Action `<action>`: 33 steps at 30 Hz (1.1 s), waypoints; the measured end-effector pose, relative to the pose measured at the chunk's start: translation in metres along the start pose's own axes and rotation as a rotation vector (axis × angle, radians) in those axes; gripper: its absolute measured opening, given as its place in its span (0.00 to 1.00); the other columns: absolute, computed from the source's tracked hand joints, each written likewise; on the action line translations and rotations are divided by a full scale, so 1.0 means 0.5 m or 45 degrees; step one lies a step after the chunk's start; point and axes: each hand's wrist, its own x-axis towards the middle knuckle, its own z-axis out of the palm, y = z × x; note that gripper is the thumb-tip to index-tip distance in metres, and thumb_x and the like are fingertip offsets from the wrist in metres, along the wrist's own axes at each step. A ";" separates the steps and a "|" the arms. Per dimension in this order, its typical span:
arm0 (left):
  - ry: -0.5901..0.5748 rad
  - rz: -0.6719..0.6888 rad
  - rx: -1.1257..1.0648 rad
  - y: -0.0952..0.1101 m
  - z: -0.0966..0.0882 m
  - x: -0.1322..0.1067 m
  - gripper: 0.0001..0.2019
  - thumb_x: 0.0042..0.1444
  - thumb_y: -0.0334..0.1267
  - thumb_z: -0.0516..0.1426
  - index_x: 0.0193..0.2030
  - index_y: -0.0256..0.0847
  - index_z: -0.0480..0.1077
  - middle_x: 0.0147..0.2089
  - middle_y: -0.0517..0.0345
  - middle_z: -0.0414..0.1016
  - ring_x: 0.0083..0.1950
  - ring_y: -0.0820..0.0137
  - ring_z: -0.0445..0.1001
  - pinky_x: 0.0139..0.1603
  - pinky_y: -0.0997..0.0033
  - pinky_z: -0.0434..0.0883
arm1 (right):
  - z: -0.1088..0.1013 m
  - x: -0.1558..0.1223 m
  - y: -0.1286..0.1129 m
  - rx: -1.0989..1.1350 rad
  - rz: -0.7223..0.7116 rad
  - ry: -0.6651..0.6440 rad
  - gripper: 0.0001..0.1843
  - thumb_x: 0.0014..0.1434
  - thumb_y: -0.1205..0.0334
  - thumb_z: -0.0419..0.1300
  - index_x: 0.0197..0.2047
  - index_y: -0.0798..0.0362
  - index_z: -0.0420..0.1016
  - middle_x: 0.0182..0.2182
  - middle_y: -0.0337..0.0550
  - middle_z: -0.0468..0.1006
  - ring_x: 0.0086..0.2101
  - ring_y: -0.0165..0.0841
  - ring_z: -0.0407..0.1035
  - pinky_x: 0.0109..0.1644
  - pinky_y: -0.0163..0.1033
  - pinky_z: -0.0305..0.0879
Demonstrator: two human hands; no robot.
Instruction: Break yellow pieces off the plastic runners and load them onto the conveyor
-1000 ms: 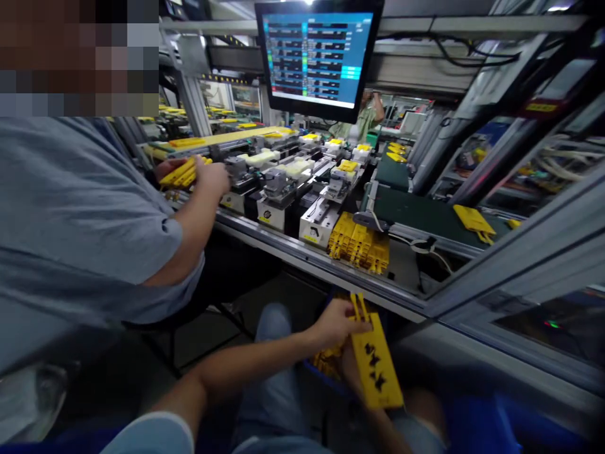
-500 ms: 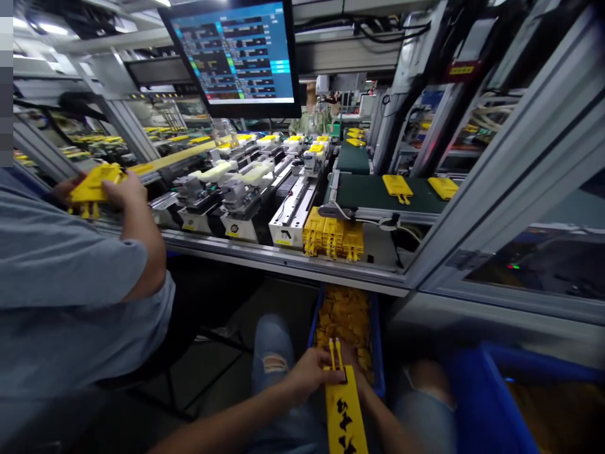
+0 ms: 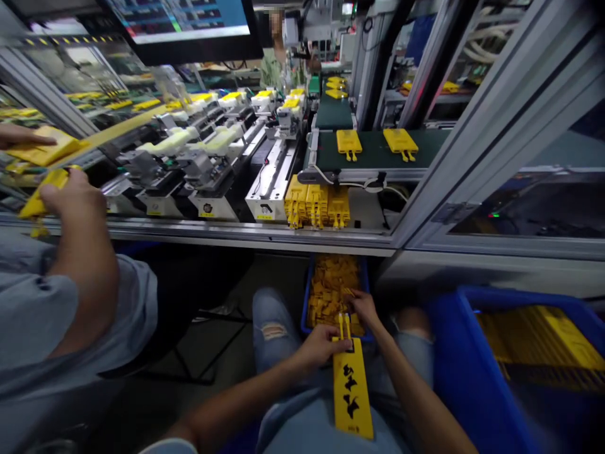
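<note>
My left hand (image 3: 326, 345) grips the top end of a flat yellow power bank (image 3: 352, 391), with its thumb near a dark recess. Black characters run along the face, and two short yellow cable ends with pale tips stick up from it. Just beyond it, my right hand (image 3: 365, 307) reaches over a blue bin (image 3: 305, 315) filled with small yellow pieces (image 3: 331, 280). Its fingers are pinched on a small thin yellow piece (image 3: 348, 292), whose exact shape I cannot make out.
Stacked yellow power banks (image 3: 316, 205) stand by the metal frame edge, below a green conveyor (image 3: 371, 148) carrying more. A larger blue bin (image 3: 491, 359) holds rows of yellow units at right. At left, a co-worker's arm (image 3: 87, 265) extends over the bench, holding yellow units.
My right hand, behind the power bank before, is now over the bin, pinching a small piece. My left hand still holds the power bank. The view tilted down; the co-worker's arms moved left.
</note>
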 end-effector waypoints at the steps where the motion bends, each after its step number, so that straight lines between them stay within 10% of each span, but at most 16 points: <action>1: -0.004 0.001 -0.006 -0.002 0.003 0.002 0.26 0.33 0.52 0.70 0.33 0.32 0.76 0.30 0.54 0.77 0.29 0.70 0.73 0.33 0.72 0.67 | -0.003 -0.001 0.000 0.103 0.022 -0.020 0.16 0.59 0.57 0.50 0.43 0.53 0.76 0.31 0.49 0.80 0.30 0.35 0.74 0.33 0.37 0.65; 8: 0.014 0.017 -0.027 -0.001 -0.002 0.000 0.27 0.33 0.53 0.70 0.35 0.31 0.76 0.31 0.52 0.78 0.30 0.70 0.74 0.34 0.72 0.68 | -0.011 0.008 0.012 0.709 0.125 -0.157 0.19 0.54 0.58 0.57 0.47 0.58 0.73 0.45 0.56 0.78 0.41 0.36 0.74 0.43 0.38 0.69; 19: 0.117 0.037 -0.052 -0.012 0.006 0.007 0.27 0.36 0.55 0.69 0.33 0.32 0.75 0.29 0.54 0.77 0.29 0.71 0.72 0.32 0.73 0.65 | -0.034 -0.027 0.012 0.931 0.207 -0.082 0.25 0.45 0.53 0.68 0.45 0.56 0.74 0.39 0.45 0.79 0.31 0.29 0.71 0.34 0.33 0.67; 25: 0.091 -0.027 -0.166 -0.035 0.027 0.022 0.29 0.39 0.61 0.65 0.32 0.32 0.73 0.27 0.56 0.74 0.28 0.73 0.69 0.31 0.75 0.64 | -0.102 -0.129 -0.041 0.286 0.060 0.254 0.18 0.47 0.57 0.66 0.42 0.53 0.72 0.32 0.43 0.79 0.32 0.34 0.71 0.36 0.38 0.67; 29: 0.068 -0.031 -0.142 -0.028 0.036 0.027 0.28 0.40 0.60 0.65 0.33 0.32 0.73 0.28 0.55 0.75 0.28 0.72 0.70 0.30 0.75 0.64 | -0.126 -0.197 -0.100 -0.147 -0.144 0.110 0.07 0.53 0.57 0.63 0.31 0.52 0.78 0.33 0.43 0.77 0.35 0.35 0.71 0.40 0.39 0.66; 33: 0.009 -0.007 -0.116 -0.013 0.039 0.027 0.27 0.41 0.60 0.65 0.33 0.32 0.74 0.28 0.56 0.75 0.28 0.73 0.69 0.30 0.76 0.63 | -0.115 -0.222 -0.120 -0.180 -0.099 -0.070 0.10 0.52 0.62 0.63 0.40 0.50 0.80 0.32 0.41 0.79 0.34 0.34 0.72 0.39 0.37 0.67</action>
